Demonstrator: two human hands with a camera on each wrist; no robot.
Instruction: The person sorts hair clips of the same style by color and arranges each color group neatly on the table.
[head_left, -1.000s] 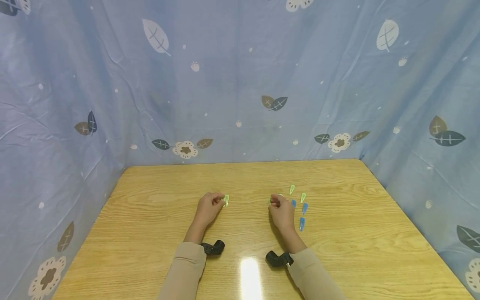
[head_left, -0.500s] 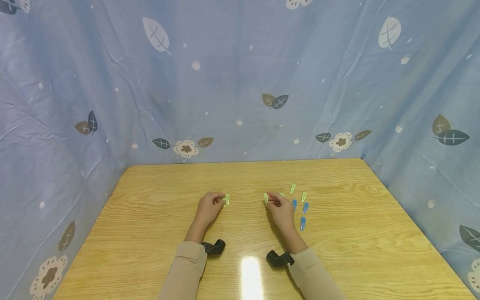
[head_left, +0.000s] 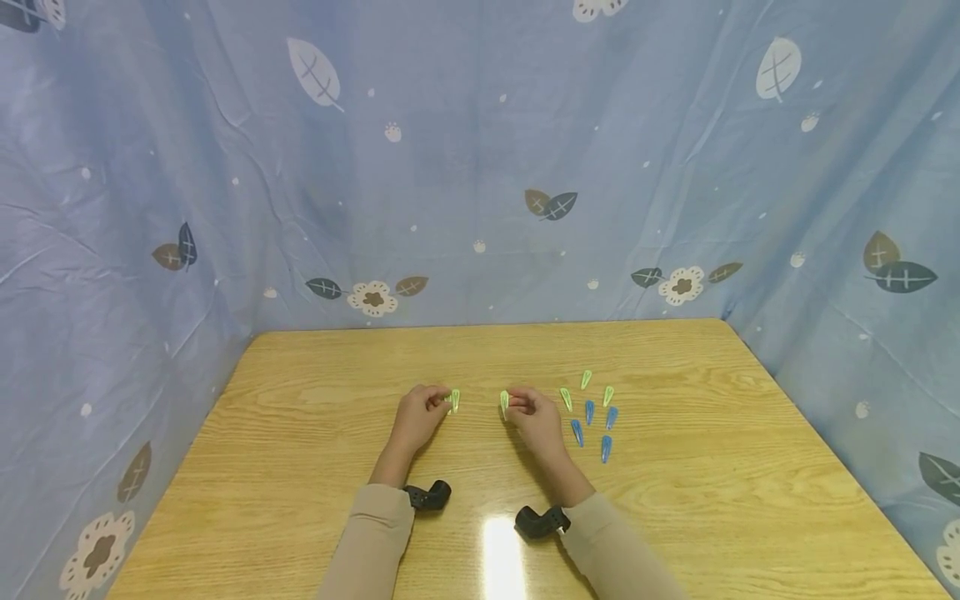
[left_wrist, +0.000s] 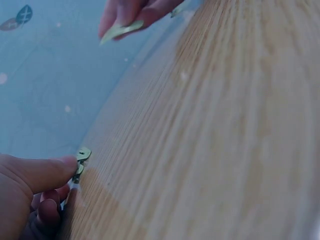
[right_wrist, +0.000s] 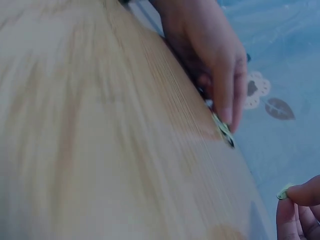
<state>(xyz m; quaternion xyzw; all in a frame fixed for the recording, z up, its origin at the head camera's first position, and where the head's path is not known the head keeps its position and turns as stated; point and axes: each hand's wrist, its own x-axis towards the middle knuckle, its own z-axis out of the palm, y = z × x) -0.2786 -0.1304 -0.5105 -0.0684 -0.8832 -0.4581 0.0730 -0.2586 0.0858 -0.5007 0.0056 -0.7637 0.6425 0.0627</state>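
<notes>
In the head view my right hand [head_left: 538, 421] pinches a light green snap hair clip [head_left: 505, 404] between thumb and fingers, above the table. The right wrist view shows the end of this clip [right_wrist: 284, 192] poking out past the thumb. My left hand [head_left: 418, 421] is at two green hair clips [head_left: 455, 401] lying close together. Its thumb and curled fingers [left_wrist: 48, 209] pinch at these clips [left_wrist: 82, 156] in the left wrist view; the fingers partly hide them.
To the right on the wooden table [head_left: 300, 467] lie three more green clips [head_left: 587, 379] and several blue hair clips [head_left: 606, 448]. A blue patterned curtain [head_left: 480, 167] stands behind the table and along both sides.
My right hand has lifted the green clip and carried it left, toward the left hand. A green and a blue clip it covered now show. The left hand stays in place.
</notes>
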